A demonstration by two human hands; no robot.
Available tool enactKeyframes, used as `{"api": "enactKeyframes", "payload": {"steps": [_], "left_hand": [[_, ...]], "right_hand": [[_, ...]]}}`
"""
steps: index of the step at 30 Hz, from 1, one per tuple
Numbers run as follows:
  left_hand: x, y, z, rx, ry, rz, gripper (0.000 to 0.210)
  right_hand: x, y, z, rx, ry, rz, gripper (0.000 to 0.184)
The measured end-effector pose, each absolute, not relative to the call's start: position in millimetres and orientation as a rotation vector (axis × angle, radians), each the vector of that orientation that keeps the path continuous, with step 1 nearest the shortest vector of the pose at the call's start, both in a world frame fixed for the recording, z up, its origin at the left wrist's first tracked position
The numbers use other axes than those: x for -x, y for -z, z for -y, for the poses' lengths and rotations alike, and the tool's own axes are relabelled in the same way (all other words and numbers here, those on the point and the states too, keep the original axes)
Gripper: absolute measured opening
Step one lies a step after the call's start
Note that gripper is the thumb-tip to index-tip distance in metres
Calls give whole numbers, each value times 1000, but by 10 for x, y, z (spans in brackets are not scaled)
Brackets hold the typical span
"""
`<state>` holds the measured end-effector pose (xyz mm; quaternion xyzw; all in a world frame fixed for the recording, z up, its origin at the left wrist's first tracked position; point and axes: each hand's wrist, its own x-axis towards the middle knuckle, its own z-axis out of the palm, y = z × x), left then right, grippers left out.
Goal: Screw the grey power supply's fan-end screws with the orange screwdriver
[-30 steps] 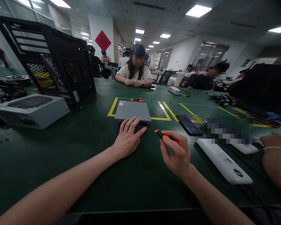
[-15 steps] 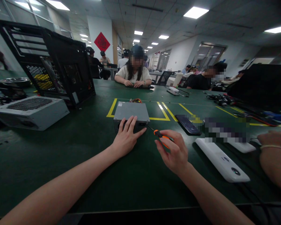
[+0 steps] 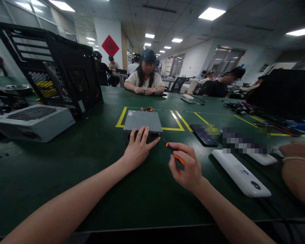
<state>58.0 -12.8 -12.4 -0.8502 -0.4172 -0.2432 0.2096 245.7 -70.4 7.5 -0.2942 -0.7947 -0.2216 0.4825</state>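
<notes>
A grey computer power supply (image 3: 142, 119) lies on the green table, a bundle of coloured wires (image 3: 147, 109) at its far side. Spread across its near face and top edge are the fingers of my left hand (image 3: 137, 152), pressing on it without wrapping round it. My right hand (image 3: 186, 166) is closed on the orange and black handle of a screwdriver (image 3: 178, 158). The thin shaft points up and left to the lower right corner of the power supply's near face. Whether the tip sits in a screw cannot be made out.
On the left stand a black computer case (image 3: 73, 74) and another power supply (image 3: 35, 122). A phone (image 3: 204, 135) and a white power bank (image 3: 240, 173) lie to the right, near another person's hand (image 3: 298, 166). Across the table sits a co-worker (image 3: 147, 76).
My right hand has shifted slightly left and its fingers have turned round the screwdriver handle, which now stands steeper. My left hand and the power supply stay nearly in place.
</notes>
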Motion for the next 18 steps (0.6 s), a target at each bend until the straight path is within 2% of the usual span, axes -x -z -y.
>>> {"api": "enactKeyframes", "payload": {"steps": [3, 8, 13, 18], "left_hand": [[-587, 116, 134, 2364, 669, 1167, 56], [-586, 109, 135, 2371, 656, 1174, 57], [-584, 112, 131, 2357, 635, 1166, 55], [-584, 110, 129, 2361, 652, 1170, 55]], "right_hand": [[-2448, -80, 715, 720, 622, 1957, 35], [-2447, -81, 733, 720, 564, 1920, 41], [-2461, -67, 727, 782, 640, 1932, 35], [-2441, -59, 735, 787, 480, 1906, 35]]}}
